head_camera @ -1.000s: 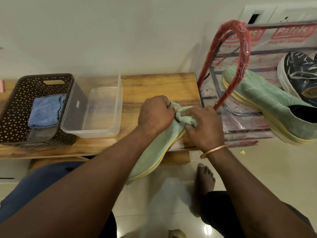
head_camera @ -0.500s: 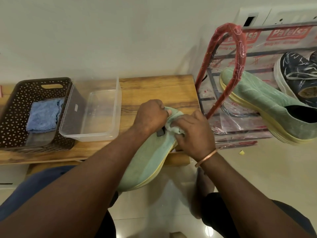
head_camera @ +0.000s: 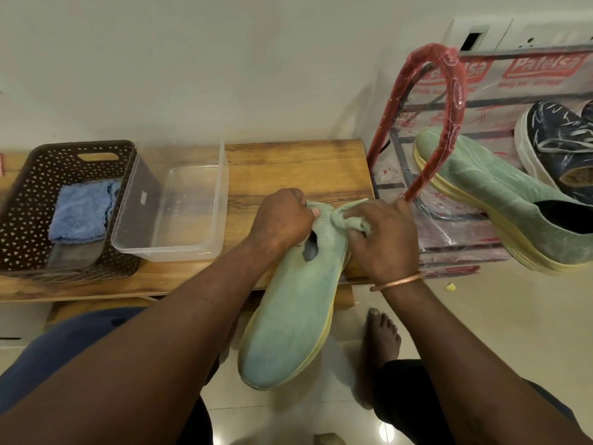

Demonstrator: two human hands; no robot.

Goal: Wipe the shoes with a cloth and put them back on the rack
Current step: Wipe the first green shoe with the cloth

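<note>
Change: the green shoe [head_camera: 295, 309] has swung round since half a second ago. Its toe now points almost straight back at the person and hangs lower, and a bare foot [head_camera: 382, 332] shows beside it again.
Hands since then: both stay at the heel end of the shoe, close together.
Left hand [head_camera: 282, 216]: fingers curled tight, gripping the shoe at its opening and holding it up.
Right hand [head_camera: 382, 239]: fingers pinch a bunched green cloth [head_camera: 345, 220] and press it on the heel of the shoe; a copper bangle [head_camera: 398, 281] sits on the wrist.
Shoe position: heel end over the front right corner of the wooden bench [head_camera: 298, 165], the rest jutting past the front edge above the floor tiles.
Rack [head_camera: 452, 101]: just right of the bench. Its red-wrapped leg is right beside the right hand's knuckles; whether they touch cannot be told.
On the rack: the matching shoe [head_camera: 500, 203], with a dark shoe [head_camera: 558, 146] behind it.
Bench, left: a brown basket [head_camera: 29, 200] holding a blue cloth [head_camera: 81, 213], with a clear tub [head_camera: 138, 194] touching its right side.
Open room: bare bench top between the tub and the hands, and bare floor right of the foot, in front of the rack.
</note>
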